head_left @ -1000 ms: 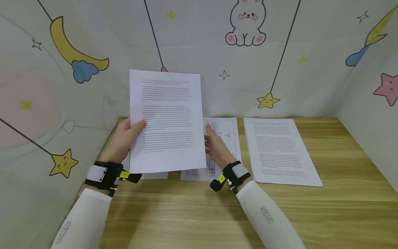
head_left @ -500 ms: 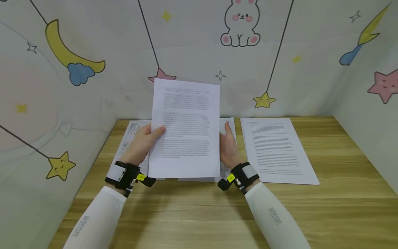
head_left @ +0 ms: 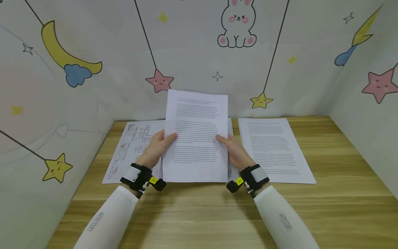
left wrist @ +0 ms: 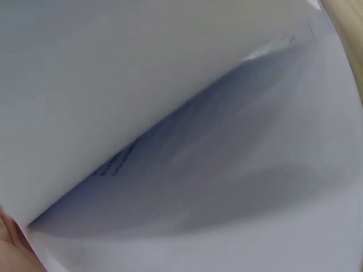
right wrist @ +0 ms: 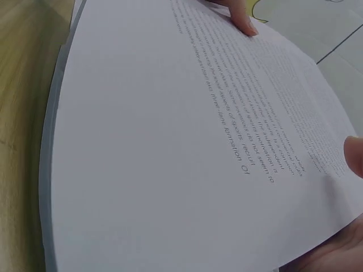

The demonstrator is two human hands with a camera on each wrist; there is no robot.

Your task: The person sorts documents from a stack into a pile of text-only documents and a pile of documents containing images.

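We now pinch text sheet [head_left: 196, 135] with both hands: left hand [head_left: 155, 149] on left edge, right hand [head_left: 237, 152], free 1 s ago, thumb on right edge. Sheet shifted rightward, lower, upright above 2 diagram sheets [head_left: 130, 148]; text stack [head_left: 273, 148] just right. Transfer underway, we judge.

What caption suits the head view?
Both hands, left hand and right hand, hold a printed sheet upright above a wooden desk.

Four sets of paper on one table [head_left: 199, 214]

One held sheaf [head_left: 196, 138]; two drawing sheets [head_left: 132, 148] at 10 o'clock; one text stack [head_left: 272, 148] at 2 o'clock.
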